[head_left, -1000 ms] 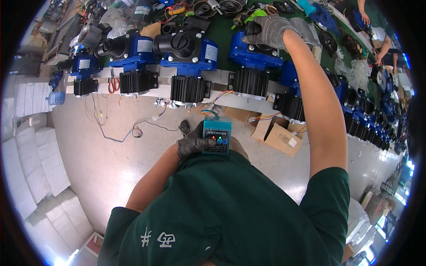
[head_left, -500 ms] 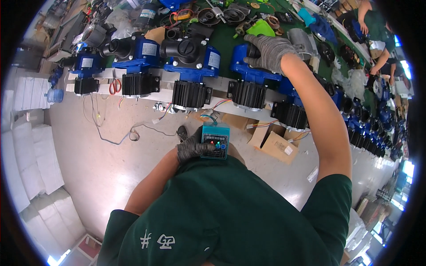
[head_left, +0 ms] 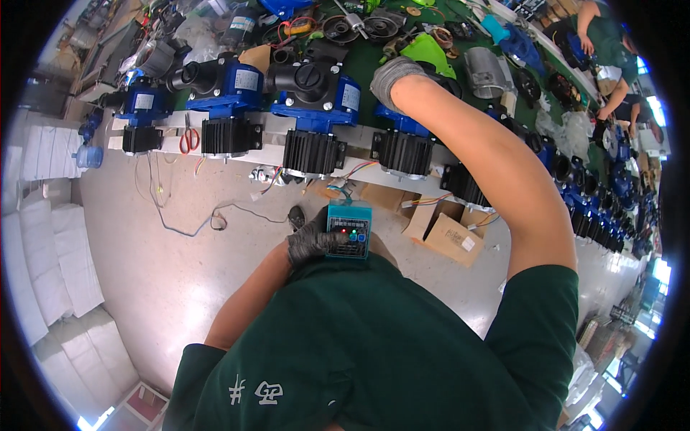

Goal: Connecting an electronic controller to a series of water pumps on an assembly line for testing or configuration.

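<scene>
**Inspector:** Head view. Report the state of the hands.

**Technician:** The left hand, gloved dark, is clamped on the small teal control box, held close to the chest, just below the edge of the surface. Red and green lamps show lit on the box face. The right hand, in a grey glove, rests on top of the fourth pump, counting from the left along that surface edge; whether its fingers are closed on anything, I cannot tell.

**Inspector:** Wiring?

**Technician:** Coloured leads run from the box up toward the pump row at the surface edge.

**Inspector:** Progress?

**Technician:** Judging by the lit lamps, a check on one pump appears to be under way. Three blue pumps stand left of the right hand; a long row continues right of it. No marking shows which units are finished, so the remaining count cannot be stated.
</scene>
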The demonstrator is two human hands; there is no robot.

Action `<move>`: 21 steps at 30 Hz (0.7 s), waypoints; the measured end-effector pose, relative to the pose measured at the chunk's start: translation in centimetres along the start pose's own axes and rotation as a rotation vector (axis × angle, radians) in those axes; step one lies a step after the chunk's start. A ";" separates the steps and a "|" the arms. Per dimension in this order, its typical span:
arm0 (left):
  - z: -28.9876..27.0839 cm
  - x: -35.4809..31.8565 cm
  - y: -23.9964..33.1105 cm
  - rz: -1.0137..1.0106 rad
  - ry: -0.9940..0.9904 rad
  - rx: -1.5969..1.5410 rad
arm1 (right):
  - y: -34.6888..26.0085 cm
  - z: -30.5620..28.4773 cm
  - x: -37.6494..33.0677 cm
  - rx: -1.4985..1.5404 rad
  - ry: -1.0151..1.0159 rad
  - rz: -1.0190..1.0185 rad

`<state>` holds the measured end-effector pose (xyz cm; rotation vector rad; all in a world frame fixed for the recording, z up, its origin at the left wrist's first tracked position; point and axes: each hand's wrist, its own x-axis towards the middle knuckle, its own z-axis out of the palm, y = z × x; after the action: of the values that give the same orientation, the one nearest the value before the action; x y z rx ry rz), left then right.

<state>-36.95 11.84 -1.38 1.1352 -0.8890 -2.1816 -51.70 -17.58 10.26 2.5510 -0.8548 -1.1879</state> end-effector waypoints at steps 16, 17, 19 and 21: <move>-1.5 1.3 -1.1 0.096 -0.099 0.023 | 0.3 -0.3 -0.6 0.157 0.086 0.082; -1.7 1.4 -1.3 0.096 -0.108 0.017 | 0.3 -0.4 -0.6 0.183 0.092 0.096; -1.3 1.2 -0.5 0.091 -0.120 0.016 | 0.4 0.3 -0.1 0.210 0.098 0.108; -0.7 0.5 0.3 0.084 -0.049 0.071 | 0.4 0.4 0.0 0.233 0.107 0.119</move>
<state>-36.55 11.04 -1.74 1.0614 -1.0242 -2.1331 -52.13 -17.87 10.17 2.6693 -1.1619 -0.9586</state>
